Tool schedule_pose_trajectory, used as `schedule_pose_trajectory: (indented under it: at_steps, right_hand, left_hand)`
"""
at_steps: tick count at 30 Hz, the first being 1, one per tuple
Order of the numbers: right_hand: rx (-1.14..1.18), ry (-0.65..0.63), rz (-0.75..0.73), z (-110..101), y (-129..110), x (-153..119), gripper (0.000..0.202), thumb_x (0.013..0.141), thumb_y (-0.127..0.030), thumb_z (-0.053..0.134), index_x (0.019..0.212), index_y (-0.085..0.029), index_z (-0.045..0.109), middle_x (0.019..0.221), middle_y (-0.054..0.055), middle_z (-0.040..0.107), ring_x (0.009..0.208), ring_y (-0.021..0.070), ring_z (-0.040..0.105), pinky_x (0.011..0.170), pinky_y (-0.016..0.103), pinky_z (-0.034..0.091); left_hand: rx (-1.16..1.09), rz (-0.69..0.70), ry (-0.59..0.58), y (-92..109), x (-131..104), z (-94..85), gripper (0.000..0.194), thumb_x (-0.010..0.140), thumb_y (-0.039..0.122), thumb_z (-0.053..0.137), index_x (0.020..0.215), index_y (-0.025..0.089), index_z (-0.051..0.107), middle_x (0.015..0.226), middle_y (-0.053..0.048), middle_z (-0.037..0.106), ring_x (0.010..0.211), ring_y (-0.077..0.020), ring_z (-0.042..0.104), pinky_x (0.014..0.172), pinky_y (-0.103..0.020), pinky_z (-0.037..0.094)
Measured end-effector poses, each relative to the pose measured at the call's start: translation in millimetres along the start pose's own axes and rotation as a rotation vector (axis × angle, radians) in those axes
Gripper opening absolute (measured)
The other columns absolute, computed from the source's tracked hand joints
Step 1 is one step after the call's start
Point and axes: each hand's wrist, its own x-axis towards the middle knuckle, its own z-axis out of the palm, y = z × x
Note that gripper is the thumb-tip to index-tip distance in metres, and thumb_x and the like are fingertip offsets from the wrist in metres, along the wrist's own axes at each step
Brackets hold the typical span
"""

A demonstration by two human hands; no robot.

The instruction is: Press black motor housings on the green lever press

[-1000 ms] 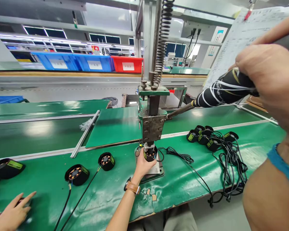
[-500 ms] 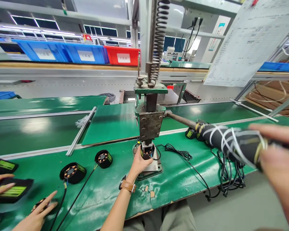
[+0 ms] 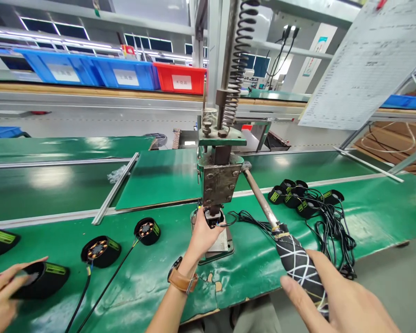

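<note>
The left hand (image 3: 201, 233) is clamped around a small black motor (image 3: 214, 217) that sits on the press (image 3: 217, 182) base, right under the ram. The right hand (image 3: 336, 300) is wrapped around the taped lever (image 3: 300, 266), which is swung low toward the near edge of the bench (image 3: 249, 268).

Risks, as I judge them: the left fingers sit very close to the ram, so if they creep over the motor's top they could be pinched as the ram bears down. If the motor is tilted or off-centre on the base, the ram could press it crooked and damage it. The motor's black wire (image 3: 253, 219) loops just right of the base and could be caught under the part or snagged by the lever. Too hard a pull could also make the right hand slip on the tape.

Count: one press with one spring (image 3: 236, 60); one motor under the ram; two motors (image 3: 146, 230) lying left of the press with wires trailing near; a cluster (image 3: 300, 199) of about six right of it, wires tangled, the exact number hard to tell. At far left another person's hand (image 3: 0, 300) touches one more black part (image 3: 43, 280), and another lies beyond it. Three blue bins (image 3: 90, 71) and one red bin (image 3: 180, 78) stand on the far shelf.
</note>
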Motion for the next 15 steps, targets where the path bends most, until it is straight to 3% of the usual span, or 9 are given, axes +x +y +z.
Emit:
schedule_pose_trajectory:
  at_steps: [6,10,15]
  right_hand:
    - [0.130,0.063,0.103,58,19,-23,0.051,0.094,-0.069,0.056,0.117,-0.024,0.062,0.069,0.000,0.070,0.051,0.0192,0.067,0.047,0.025,0.054]
    - [0.154,0.047,0.131,65,17,-27,0.057,0.094,-0.066,0.059,0.125,-0.018,0.063,0.071,0.003,0.070,0.054,0.0193,0.066,0.051,0.026,0.055]
    - [0.247,0.125,0.181,67,-10,-26,0.050,0.100,-0.061,0.052,0.128,-0.020,0.062,0.082,0.003,0.072,0.063,0.0175,0.066,0.062,0.026,0.055]
  left_hand:
    - [0.038,-0.025,0.024,-2,0,-0.9,0.065,0.062,0.016,0.079,0.123,0.020,0.057,0.114,-0.007,0.070,0.109,-0.0254,0.068,0.102,-0.042,0.053]
    - [0.041,-0.008,0.013,-4,-2,-3.7,0.062,0.062,0.018,0.077,0.120,0.021,0.057,0.108,-0.005,0.071,0.102,-0.0241,0.070,0.095,-0.039,0.055]
    - [0.113,0.028,0.055,-18,3,-8.3,0.068,0.059,0.031,0.081,0.121,0.020,0.057,0.116,-0.010,0.071,0.107,-0.0293,0.070,0.100,-0.047,0.054]
